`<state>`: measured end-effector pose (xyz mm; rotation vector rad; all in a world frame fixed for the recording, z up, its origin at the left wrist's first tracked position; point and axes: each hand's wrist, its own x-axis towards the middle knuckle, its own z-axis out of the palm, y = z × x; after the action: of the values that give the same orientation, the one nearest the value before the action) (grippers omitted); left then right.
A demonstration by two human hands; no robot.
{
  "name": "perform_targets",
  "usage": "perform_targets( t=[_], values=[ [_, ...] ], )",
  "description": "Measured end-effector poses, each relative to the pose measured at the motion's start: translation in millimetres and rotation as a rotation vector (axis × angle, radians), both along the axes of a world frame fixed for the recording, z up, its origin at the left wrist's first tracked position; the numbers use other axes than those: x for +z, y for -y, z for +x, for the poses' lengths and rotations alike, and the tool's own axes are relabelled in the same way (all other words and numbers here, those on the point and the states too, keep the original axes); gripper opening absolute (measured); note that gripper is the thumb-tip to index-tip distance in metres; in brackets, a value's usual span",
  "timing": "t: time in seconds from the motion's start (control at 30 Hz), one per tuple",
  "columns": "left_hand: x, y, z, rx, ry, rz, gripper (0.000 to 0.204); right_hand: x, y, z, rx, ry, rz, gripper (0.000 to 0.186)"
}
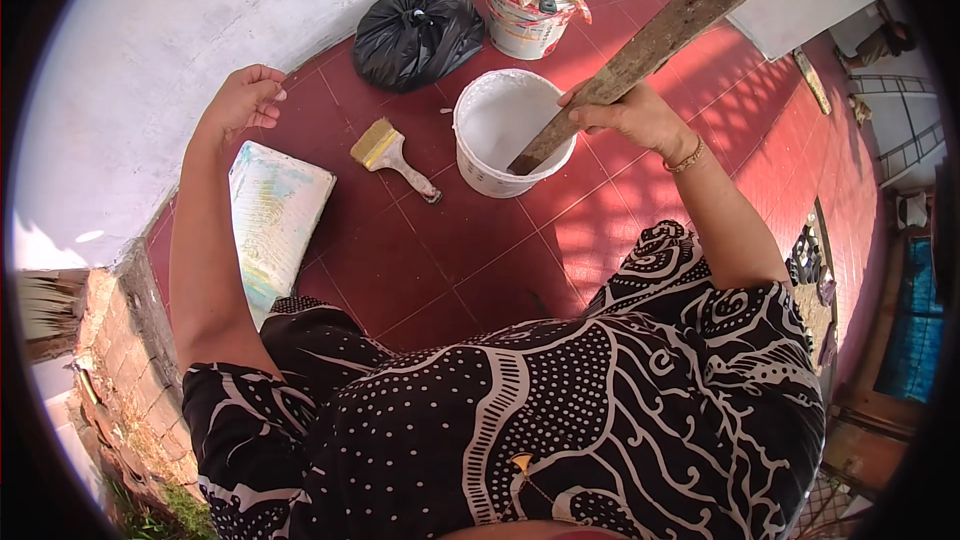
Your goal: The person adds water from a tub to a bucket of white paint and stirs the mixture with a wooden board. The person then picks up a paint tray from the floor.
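My right hand (pixel 630 120) is closed round a rough, stained wooden plank (pixel 680 25). The plank slants down to the left, its lower end inside a white bucket (pixel 485 175) with white paint (pixel 500 125) in it. My left hand (pixel 247 102) is raised near the white wall, its fingers loosely bent and apart, with nothing in them. Between that arm and the bucket, a wide paintbrush (pixel 390 152) with yellowish bristles lies on the floor. A paint-smeared white rectangular block or container (pixel 280 215) is beside my left forearm; its kind I cannot make out.
A tied black plastic bag (pixel 420 30) rests against the white wall (pixel 200 10). Right of it stands a lidded paint pail (pixel 530 30) with used brushes on top. Red tiles (pixel 430 260) cover the floor. Far right, a person (pixel 885 43) is near a metal ladder (pixel 915 130).
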<state>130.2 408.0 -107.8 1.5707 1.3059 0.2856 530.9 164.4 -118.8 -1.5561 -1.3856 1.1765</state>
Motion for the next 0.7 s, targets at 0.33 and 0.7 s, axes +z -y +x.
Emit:
perform_targets(
  t=[0.33, 0.7],
  values=[
    [-3.5, -0.1, 11.5, -0.034, -0.021, -0.008, 0.028, -35.1, -16.5, -9.8, -0.065, 0.359, 0.303, 0.026],
    [-7.4, -1.5, 9.9, -0.023, -0.03, 0.001, 0.029, -13.9, -8.3, 17.5, -0.176, 0.071, 0.094, 0.023]
  ],
)
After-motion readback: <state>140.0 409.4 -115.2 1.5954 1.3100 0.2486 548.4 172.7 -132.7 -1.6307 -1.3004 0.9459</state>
